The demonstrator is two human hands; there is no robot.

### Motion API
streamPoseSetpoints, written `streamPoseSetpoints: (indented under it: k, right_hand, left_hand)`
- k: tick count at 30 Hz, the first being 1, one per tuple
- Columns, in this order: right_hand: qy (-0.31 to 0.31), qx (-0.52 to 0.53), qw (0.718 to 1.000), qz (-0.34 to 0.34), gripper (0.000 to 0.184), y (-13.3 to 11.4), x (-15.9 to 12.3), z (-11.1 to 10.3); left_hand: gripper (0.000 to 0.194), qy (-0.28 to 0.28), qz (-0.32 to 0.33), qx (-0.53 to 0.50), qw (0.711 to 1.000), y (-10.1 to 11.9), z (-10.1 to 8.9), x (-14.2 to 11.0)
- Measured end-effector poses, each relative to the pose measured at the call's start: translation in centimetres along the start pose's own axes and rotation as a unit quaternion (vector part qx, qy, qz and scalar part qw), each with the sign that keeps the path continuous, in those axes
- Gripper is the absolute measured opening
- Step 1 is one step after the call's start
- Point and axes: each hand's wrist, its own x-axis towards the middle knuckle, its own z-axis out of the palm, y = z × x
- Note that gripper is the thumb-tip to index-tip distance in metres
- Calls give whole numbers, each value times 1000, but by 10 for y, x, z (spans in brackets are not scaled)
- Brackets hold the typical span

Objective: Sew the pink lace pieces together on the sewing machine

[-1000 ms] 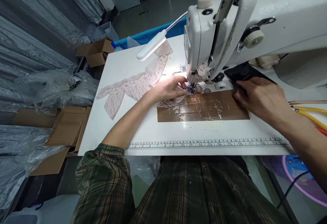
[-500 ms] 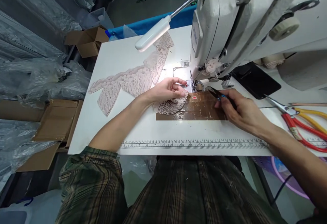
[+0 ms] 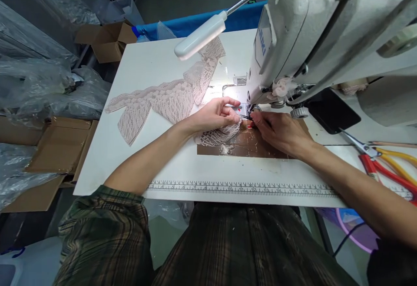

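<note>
My left hand (image 3: pixel 219 115) lies on the bed of the white sewing machine (image 3: pixel 286 29), its thumb and fingers pinched on the edge of a beige lace piece (image 3: pixel 217 137). Close to the presser foot (image 3: pixel 251 108), my right hand (image 3: pixel 280 130) is closed around thread snips (image 3: pixel 246 117). Their dark, thin tips point left toward the left fingertips; most of the tool is hidden by the hand. Under both hands is a brown plate (image 3: pixel 257 147) stuck to the table. More beige lace (image 3: pixel 172 99) spreads out to the left of my left hand.
A lamp (image 3: pixel 200 36) on a bendable neck hangs over the table (image 3: pixel 140 68). To the right lie a black phone-like slab (image 3: pixel 332 111) and scissors with red and yellow handles (image 3: pixel 371 152). A printed ruler (image 3: pixel 241 188) runs along the front edge. Cardboard boxes (image 3: pixel 61 142) stand at left.
My right hand has moved left with the snips, bringing their tips up to the needle area beside my left fingers. My left hand keeps its pinch on the lace. The view has shifted slightly.
</note>
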Motion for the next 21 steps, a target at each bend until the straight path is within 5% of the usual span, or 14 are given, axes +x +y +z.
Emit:
streamPoseSetpoints:
  k: [21]
  right_hand:
    - [48, -3, 998, -27, 43, -7, 7, 9]
  left_hand:
    - [59, 30, -11, -13, 999, -3, 4, 1]
